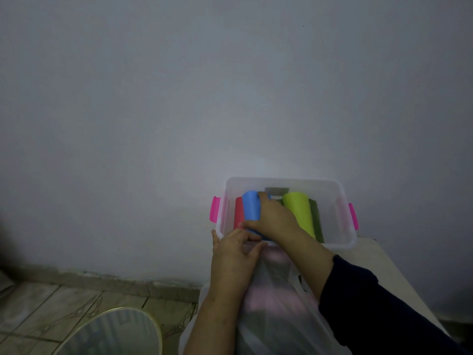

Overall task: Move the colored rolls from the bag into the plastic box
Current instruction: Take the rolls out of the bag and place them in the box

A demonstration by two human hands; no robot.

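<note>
A clear plastic box (340,193) with pink latches stands against the wall. Inside lie a red roll (238,212), a blue roll (251,208), a lime green roll (299,213), a dark green roll (316,221) and a grey one (276,192) at the back. My right hand (273,219) reaches into the box and grips the blue roll. My left hand (235,254) rests at the box's near left rim, fingers curled on its edge and the bag's top. The translucent white bag (273,311) lies just in front of the box, with pinkish and dark shapes showing through.
The box sits on a white surface (384,262) that ends at the right. A plain wall fills the upper view. At lower left is tiled floor (51,303) and a round glass tabletop (115,334) with a gold rim.
</note>
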